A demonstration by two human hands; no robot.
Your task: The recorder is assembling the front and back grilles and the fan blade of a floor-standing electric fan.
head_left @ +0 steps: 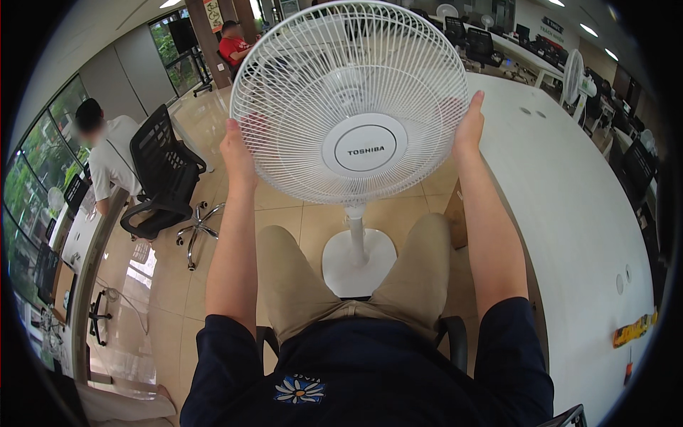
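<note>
A white pedestal fan [365, 143] stands upright before me, its round wire grille facing me. Both sides of the grille are gripped: my left hand [239, 155] is on its left rim and my right hand [469, 127] on its right rim. Each thumb points up along the edge, while the fingers wrap behind the grille and show only partly through the wires. Below the head, a short white pole runs down to the fan's flat base [341, 267], which rests on the floor between my knees.
A long white table [569, 213] curves along my right, with a yellow tool-like object [634, 329] and a small screwdriver [628, 366] near its edge. To the left are a black office chair [165, 167] and a seated person in white [114, 146]. Another white fan [573, 78] stands far right.
</note>
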